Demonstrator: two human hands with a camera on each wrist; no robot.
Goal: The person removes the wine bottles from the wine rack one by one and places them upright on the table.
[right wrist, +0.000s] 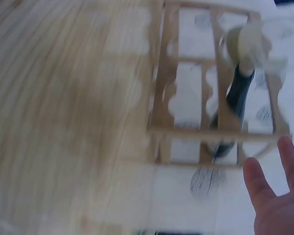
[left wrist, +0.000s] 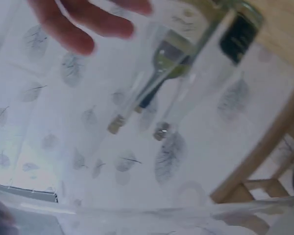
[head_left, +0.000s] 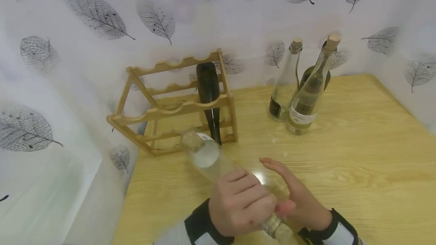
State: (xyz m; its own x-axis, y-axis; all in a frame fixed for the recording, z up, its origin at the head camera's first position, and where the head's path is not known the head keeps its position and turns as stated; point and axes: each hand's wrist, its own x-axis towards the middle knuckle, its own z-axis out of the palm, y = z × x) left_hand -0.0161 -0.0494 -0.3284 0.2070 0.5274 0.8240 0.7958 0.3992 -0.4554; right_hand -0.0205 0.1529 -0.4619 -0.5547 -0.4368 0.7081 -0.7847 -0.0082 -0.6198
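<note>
My left hand (head_left: 242,201) grips a clear glass bottle (head_left: 206,156) near its neck. The bottle slants, its base up and left in front of the wooden wine rack (head_left: 170,112) and its corked neck toward me at the lower right. Beside that neck is my right hand (head_left: 303,199), its fingers straight and spread; whether its thumb touches the bottle I cannot tell. In the right wrist view the fingers (right wrist: 262,183) show straight with nothing in them. One dark bottle (head_left: 208,84) lies in the rack's right end, neck down toward me.
At the back right of the table (head_left: 357,143) stand two clear corked bottles, one with a black label (head_left: 275,108) and one with a white label (head_left: 301,117). A dark bottle (head_left: 327,80) is partly hidden behind them. Leaf-patterned cloth (head_left: 238,22) backs the table.
</note>
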